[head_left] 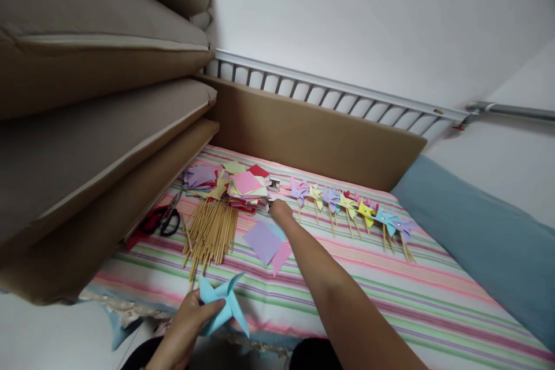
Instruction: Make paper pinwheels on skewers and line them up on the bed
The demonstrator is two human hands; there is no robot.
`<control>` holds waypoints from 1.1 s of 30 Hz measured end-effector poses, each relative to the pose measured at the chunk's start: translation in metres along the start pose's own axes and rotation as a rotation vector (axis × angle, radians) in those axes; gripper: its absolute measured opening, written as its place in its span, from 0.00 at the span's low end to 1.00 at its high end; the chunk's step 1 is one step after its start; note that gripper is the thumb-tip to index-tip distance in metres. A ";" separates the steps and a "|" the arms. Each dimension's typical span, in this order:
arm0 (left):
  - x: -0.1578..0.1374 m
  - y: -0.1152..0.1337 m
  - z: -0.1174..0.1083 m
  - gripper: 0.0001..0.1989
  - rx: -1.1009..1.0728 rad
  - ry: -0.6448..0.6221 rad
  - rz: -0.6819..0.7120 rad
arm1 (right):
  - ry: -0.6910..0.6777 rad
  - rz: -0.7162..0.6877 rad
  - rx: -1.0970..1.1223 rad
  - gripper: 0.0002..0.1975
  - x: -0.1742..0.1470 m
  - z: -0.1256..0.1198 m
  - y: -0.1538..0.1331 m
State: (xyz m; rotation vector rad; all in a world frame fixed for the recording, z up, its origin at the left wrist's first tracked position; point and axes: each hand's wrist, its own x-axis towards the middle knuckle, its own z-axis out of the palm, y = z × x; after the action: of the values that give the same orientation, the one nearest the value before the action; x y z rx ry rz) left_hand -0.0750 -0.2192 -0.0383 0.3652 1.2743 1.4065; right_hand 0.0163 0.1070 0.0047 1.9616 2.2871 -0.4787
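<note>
A light blue paper pinwheel [223,300] is pinched at its centre by my left hand [197,312], thumb on top, near the front edge of the bed. My right hand [281,211] reaches far forward, beside a stack of coloured paper squares [247,185]. Its fingers are mostly hidden behind the hand, so what they touch does not show. Just beyond it lies a small silvery container [274,185], its contents too small to make out. Loose purple, blue and pink paper sheets [264,243] lie on the cloth near my right forearm.
A bundle of thin wooden sticks [212,234] lies left of the loose sheets, with black-handled scissors [167,219] further left. Finished pinwheels on sticks [347,202] form a row at right. Stacked brown cushions [108,98] wall the left side; a brown board [312,133] stands behind.
</note>
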 end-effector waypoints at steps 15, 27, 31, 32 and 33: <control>0.005 -0.005 0.004 0.18 0.010 -0.035 -0.003 | -0.039 0.010 -0.038 0.15 0.008 0.000 -0.009; 0.016 -0.015 0.004 0.19 0.052 -0.053 -0.026 | 0.024 -0.008 0.010 0.15 0.006 0.007 -0.014; 0.010 -0.010 0.008 0.18 0.050 -0.059 -0.022 | 0.029 -0.023 0.046 0.15 0.006 0.009 -0.009; 0.009 -0.008 0.009 0.18 0.048 -0.062 -0.024 | 0.031 -0.029 0.061 0.15 0.006 0.008 -0.008; 0.008 -0.007 0.009 0.18 0.050 -0.061 -0.026 | 0.036 -0.035 0.079 0.15 0.006 0.007 -0.008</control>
State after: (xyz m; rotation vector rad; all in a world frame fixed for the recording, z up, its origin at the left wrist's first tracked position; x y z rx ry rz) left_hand -0.0667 -0.2097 -0.0440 0.4210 1.2614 1.3336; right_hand 0.0071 0.1098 -0.0017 1.9841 2.3624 -0.5498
